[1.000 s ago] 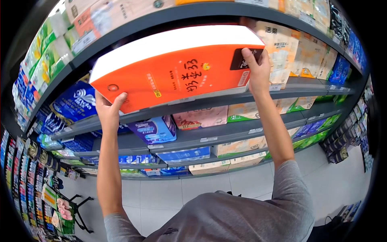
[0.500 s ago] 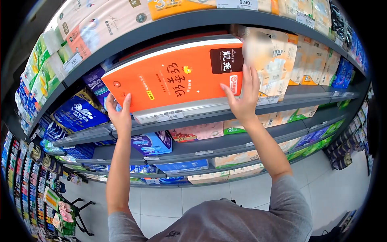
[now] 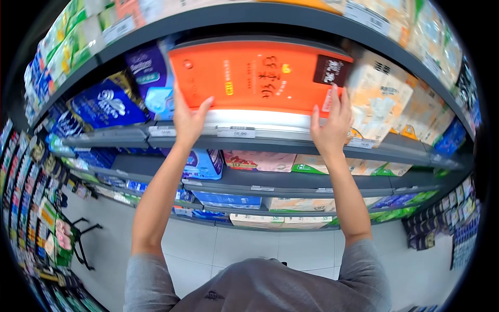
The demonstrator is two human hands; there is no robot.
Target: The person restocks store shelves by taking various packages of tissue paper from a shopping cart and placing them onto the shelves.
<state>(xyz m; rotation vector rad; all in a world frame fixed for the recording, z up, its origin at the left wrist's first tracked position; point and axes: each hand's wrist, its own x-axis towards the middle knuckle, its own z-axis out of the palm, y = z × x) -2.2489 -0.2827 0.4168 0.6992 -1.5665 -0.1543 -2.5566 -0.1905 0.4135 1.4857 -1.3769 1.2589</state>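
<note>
An orange package [image 3: 249,78] with a dark label at its right end lies on the shelf, its printed face towards me. My left hand [image 3: 189,117] is against the package's lower left corner, thumb apart from the fingers. At the lower right corner, my right hand [image 3: 332,122] touches the package with its fingers pointing up and its thumb spread. A blue package [image 3: 108,101] and a purple one [image 3: 147,67] stand to the left. Beige packages [image 3: 377,96] stand just right of my right hand.
Price tags [image 3: 236,132] line the shelf edge. Lower shelves hold a pink package [image 3: 259,160], a blue-purple pack [image 3: 204,164] and several others. An upper shelf edge [image 3: 228,18] arches above the orange package. At the lower left is a cart [image 3: 65,236] on the tiled floor [image 3: 249,247].
The orange package has come down from its raised, tilted position and sits level in the shelf gap. Both hands have shifted with it, and the view has turned.
</note>
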